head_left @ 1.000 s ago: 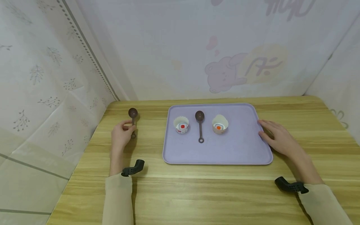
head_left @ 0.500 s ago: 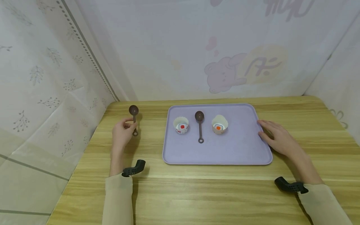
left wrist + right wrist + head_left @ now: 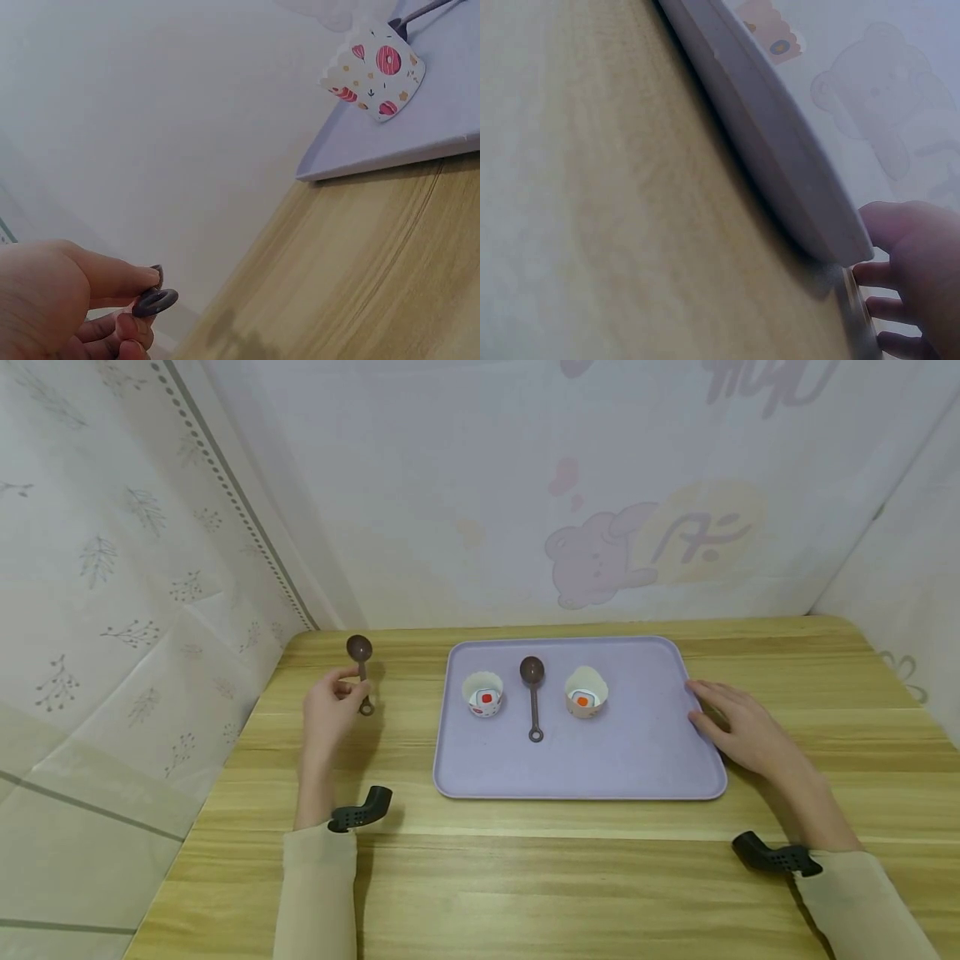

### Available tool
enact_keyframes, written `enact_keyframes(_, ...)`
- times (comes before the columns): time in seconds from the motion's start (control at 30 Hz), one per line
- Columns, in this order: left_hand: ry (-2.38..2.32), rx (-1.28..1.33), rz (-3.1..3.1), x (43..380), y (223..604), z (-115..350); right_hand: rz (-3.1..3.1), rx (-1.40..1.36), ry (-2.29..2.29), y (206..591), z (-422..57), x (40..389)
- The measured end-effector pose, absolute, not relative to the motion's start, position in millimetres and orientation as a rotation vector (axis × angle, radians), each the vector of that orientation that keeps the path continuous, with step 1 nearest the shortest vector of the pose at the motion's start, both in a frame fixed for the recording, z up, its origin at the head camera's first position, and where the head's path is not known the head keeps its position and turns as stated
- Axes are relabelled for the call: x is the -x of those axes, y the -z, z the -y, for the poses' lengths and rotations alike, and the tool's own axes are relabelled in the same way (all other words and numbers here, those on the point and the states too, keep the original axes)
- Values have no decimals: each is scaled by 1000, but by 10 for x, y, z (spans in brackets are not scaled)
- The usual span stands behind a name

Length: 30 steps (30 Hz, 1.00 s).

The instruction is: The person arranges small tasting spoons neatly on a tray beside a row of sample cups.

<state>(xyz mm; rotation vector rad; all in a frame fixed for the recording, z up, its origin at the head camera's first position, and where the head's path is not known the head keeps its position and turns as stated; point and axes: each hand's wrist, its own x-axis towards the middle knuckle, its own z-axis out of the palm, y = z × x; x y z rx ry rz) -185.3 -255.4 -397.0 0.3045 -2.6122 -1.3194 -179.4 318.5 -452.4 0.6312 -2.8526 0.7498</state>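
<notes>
Brown spoon (image 3: pixel 361 654) pinched in left hand (image 3: pixel 330 706).

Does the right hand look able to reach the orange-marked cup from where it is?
Probably yes: the right hand is at the right edge of the tray, and only bare tray surface shows between it and the orange-marked cup.

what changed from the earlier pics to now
The left hand and its pinched spoon moved up the head view and slightly right; nothing gripped or let go. The right hand stayed at the tray; cups and other spoon stayed.
</notes>
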Motion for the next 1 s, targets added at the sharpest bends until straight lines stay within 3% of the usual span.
enact_keyframes(1.0, 1381, -187, 2566, 1874, 3825, 2344, 2888, -604, -752, 4520, -3186, 1787)
